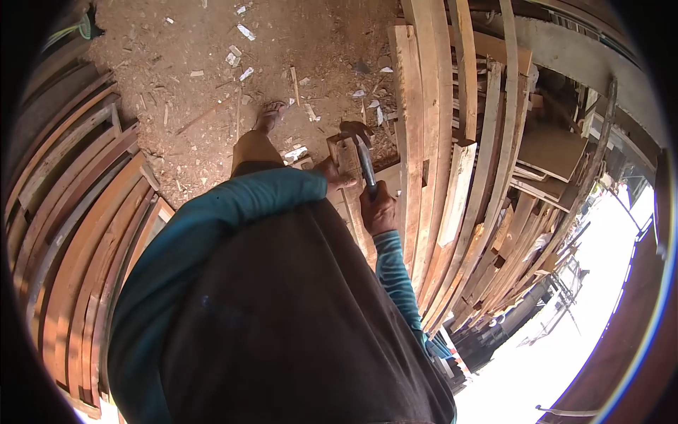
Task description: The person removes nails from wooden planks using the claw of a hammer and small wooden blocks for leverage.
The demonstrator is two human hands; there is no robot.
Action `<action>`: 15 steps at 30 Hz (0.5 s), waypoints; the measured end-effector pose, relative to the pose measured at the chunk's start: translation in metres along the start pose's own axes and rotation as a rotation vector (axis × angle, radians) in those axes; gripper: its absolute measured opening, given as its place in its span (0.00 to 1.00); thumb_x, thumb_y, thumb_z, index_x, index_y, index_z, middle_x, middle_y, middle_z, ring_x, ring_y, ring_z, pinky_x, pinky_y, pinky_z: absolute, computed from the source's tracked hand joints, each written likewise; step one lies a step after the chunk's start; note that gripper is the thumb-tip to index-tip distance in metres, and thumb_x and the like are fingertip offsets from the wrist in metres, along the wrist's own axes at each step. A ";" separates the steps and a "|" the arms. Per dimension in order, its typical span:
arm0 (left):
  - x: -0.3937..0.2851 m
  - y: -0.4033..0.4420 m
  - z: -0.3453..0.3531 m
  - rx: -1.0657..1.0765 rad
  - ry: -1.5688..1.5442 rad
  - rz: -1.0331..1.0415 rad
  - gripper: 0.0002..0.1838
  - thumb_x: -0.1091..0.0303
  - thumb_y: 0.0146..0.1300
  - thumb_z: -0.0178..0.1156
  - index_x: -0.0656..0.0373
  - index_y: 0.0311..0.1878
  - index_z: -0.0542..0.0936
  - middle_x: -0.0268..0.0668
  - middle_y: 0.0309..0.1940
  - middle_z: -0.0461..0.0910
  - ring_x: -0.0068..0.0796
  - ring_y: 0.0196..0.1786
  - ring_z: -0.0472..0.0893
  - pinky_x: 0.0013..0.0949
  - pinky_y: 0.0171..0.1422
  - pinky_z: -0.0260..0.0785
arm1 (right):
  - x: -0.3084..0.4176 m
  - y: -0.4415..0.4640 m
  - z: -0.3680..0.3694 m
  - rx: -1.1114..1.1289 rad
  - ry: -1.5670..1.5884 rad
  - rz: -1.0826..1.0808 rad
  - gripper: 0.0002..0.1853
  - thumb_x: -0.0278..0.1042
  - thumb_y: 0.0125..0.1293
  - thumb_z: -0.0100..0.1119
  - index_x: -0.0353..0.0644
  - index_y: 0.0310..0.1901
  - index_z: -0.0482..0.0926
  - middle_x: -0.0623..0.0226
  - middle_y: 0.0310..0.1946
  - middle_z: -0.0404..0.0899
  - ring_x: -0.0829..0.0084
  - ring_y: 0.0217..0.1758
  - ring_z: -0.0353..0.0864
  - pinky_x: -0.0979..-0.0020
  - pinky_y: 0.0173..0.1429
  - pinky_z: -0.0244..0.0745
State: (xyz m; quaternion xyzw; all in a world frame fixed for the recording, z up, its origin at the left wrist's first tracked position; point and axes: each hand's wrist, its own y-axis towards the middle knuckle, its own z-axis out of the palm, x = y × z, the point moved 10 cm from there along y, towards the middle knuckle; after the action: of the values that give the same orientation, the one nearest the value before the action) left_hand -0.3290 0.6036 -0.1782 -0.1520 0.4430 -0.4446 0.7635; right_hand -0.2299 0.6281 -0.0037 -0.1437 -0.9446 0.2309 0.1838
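Observation:
My right hand [379, 210] is closed around the dark handle of a claw hammer [367, 167]. The hammer's head is at the far end of a narrow wooden board [347, 157], above its surface or touching it; I cannot tell which. At the left edge of this board is my left hand [332, 175], gripping it with a thumb or finger across the top. Its other fingers are mostly hidden. The hammer handle passes just right of the left hand.
Long timber planks [427, 106] lie close on the right, with more stacked wood [519, 233] beyond. Wooden frames [85, 283] stand in a row on the left. The dirt floor [176, 85] is strewn with chips and scraps. My bare foot [270, 113] rests on it.

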 end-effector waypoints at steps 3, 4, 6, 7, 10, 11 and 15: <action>-0.058 -0.026 0.006 0.002 0.290 0.034 0.31 0.69 0.55 0.78 0.62 0.60 0.75 0.41 0.52 0.84 0.34 0.56 0.83 0.38 0.64 0.76 | 0.050 -0.003 -0.055 -0.114 0.144 0.042 0.12 0.37 0.68 0.63 0.37 0.34 0.74 0.49 0.19 0.77 0.48 0.25 0.84 0.53 0.30 0.76; -0.069 -0.037 0.009 -0.001 0.396 0.002 0.31 0.69 0.55 0.78 0.62 0.61 0.74 0.40 0.53 0.84 0.34 0.57 0.82 0.38 0.64 0.76 | 0.061 -0.004 -0.073 -0.172 0.188 0.039 0.11 0.35 0.67 0.62 0.37 0.34 0.74 0.50 0.18 0.75 0.53 0.22 0.83 0.59 0.28 0.74; -0.066 -0.031 0.011 0.053 0.297 -0.108 0.32 0.67 0.55 0.79 0.62 0.61 0.74 0.39 0.53 0.83 0.34 0.58 0.82 0.38 0.65 0.74 | 0.094 -0.011 -0.115 -0.351 0.368 -0.035 0.08 0.28 0.66 0.62 0.38 0.33 0.73 0.56 0.19 0.75 0.63 0.21 0.79 0.65 0.29 0.72; -0.037 -0.015 0.014 0.060 -0.028 0.010 0.31 0.67 0.56 0.79 0.61 0.60 0.75 0.39 0.52 0.83 0.34 0.59 0.81 0.39 0.67 0.73 | 0.087 -0.016 -0.117 -0.421 0.472 -0.102 0.06 0.27 0.65 0.61 0.38 0.34 0.73 0.65 0.18 0.72 0.72 0.20 0.73 0.70 0.27 0.67; -0.012 -0.001 0.009 0.066 0.012 0.054 0.32 0.67 0.56 0.79 0.61 0.61 0.75 0.40 0.54 0.83 0.34 0.59 0.81 0.39 0.67 0.73 | 0.046 -0.020 -0.083 -0.464 0.435 -0.241 0.07 0.29 0.67 0.61 0.38 0.35 0.74 0.70 0.18 0.70 0.77 0.20 0.69 0.71 0.24 0.64; -0.022 -0.003 0.007 0.066 0.013 0.062 0.32 0.67 0.56 0.79 0.61 0.61 0.75 0.40 0.54 0.83 0.34 0.59 0.81 0.39 0.67 0.73 | 0.033 -0.021 -0.067 -0.454 0.366 -0.275 0.08 0.30 0.67 0.61 0.37 0.35 0.74 0.68 0.18 0.71 0.74 0.20 0.71 0.69 0.24 0.65; -0.013 -0.014 0.014 0.130 0.152 0.053 0.38 0.66 0.57 0.77 0.60 0.68 0.70 0.40 0.59 0.81 0.35 0.64 0.78 0.40 0.71 0.69 | 0.002 -0.007 -0.008 -0.042 0.145 0.087 0.13 0.37 0.69 0.59 0.34 0.33 0.73 0.49 0.20 0.73 0.56 0.22 0.76 0.55 0.31 0.70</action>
State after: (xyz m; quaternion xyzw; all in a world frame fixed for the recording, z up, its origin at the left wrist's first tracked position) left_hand -0.3278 0.6036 -0.1542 -0.0562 0.4737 -0.4625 0.7474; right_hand -0.2293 0.6258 0.0068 -0.2047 -0.9263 0.2079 0.2383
